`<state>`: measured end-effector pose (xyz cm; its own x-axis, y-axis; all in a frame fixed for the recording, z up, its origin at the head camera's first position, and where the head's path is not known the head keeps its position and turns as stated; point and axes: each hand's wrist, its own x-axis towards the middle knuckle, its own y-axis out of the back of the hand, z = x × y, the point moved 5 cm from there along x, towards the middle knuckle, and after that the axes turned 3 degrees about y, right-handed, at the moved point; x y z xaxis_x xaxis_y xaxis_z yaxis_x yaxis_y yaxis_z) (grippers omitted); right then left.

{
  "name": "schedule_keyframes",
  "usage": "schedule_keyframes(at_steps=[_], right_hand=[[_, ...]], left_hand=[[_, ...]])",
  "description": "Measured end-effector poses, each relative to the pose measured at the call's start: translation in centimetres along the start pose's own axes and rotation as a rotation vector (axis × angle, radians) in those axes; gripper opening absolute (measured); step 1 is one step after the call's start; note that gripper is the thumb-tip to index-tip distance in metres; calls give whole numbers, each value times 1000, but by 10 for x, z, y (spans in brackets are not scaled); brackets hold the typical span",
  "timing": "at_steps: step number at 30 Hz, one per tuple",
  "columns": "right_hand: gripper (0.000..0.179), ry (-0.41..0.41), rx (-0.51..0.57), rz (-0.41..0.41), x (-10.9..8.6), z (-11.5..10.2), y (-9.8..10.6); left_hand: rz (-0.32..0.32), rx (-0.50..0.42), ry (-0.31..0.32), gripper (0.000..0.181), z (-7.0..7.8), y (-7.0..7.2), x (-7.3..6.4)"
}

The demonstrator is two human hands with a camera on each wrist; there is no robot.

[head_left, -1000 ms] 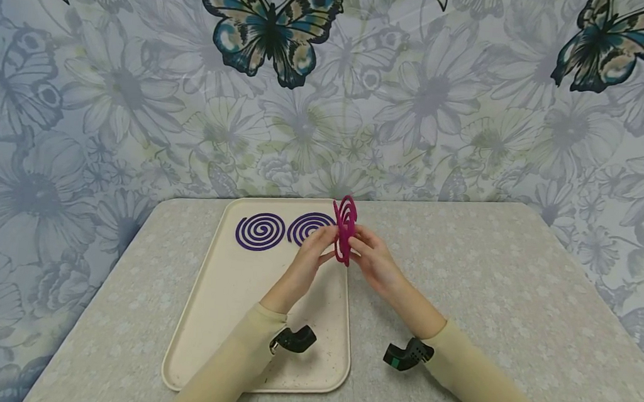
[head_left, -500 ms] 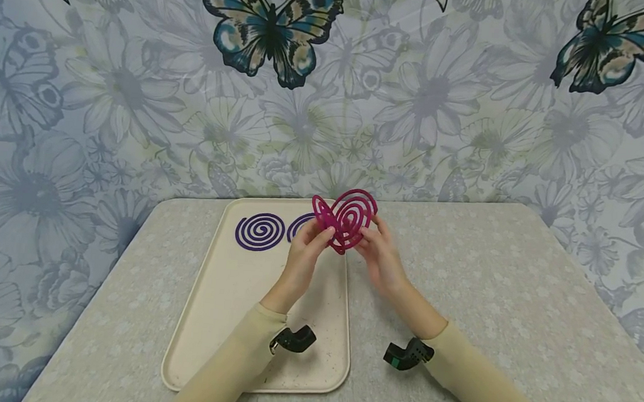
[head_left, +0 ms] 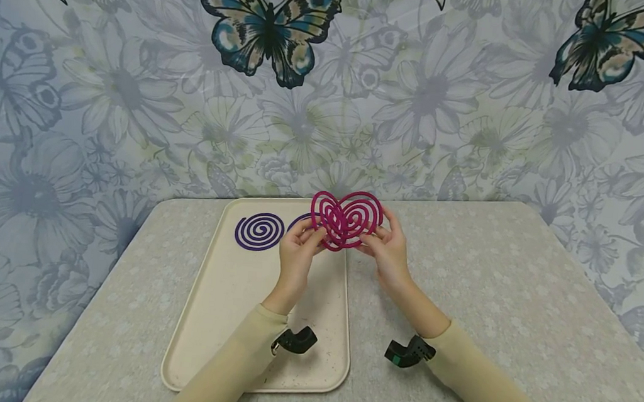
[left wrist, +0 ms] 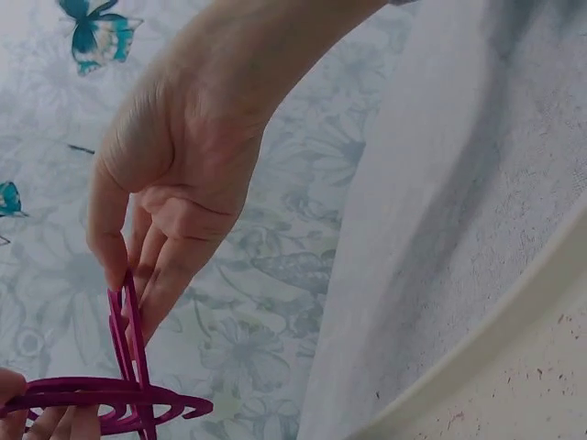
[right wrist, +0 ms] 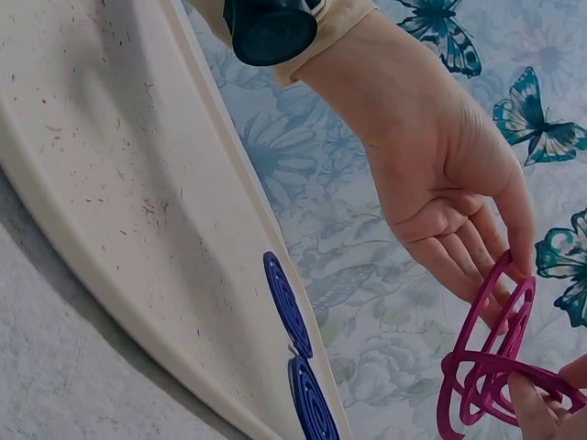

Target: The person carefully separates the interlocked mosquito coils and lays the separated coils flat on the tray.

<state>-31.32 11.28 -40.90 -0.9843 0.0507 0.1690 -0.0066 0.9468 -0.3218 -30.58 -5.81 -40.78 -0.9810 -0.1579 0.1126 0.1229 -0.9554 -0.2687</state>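
Two magenta spirals stand crossed through each other, held up over the tray's right edge. My left hand pinches the left spiral between thumb and fingers. The right spiral is gripped at its outer edge by my right hand. In the left wrist view, one spiral hangs from my left thumb and fingers, its coils crossing the other. A flat purple spiral lies on the tray; beside it, a second purple spiral is partly hidden behind my left hand.
The cream tray rests on a grey patterned table. Small dark specks are scattered over the tray. Behind the table hangs a butterfly-print cloth.
The magenta spirals, seen nearly edge-on before, have turned and spread to face the camera side by side. My hands have moved slightly apart. The purple spirals have stayed put.
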Motion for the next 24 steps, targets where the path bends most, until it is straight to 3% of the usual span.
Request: schedule_keyframes(at_steps=[4,11,16,20,24], right_hand=[[62,-13,-19,36,-2,4,1],[58,-128,-58,50,-4,13,0],[56,-75,-80,55,-4,13,-1],[53,-26,-137,52,-6,11,-2],[50,-28,-154,87,-6,6,1]], left_hand=[[12,-50,6,26,-3,-1,0],[25,-57,31,24,-10,-2,-2],[58,-36,58,14,-12,0,-3],[69,-61,80,5,-12,-1,-4],[76,-107,100,3,-7,0,-4]])
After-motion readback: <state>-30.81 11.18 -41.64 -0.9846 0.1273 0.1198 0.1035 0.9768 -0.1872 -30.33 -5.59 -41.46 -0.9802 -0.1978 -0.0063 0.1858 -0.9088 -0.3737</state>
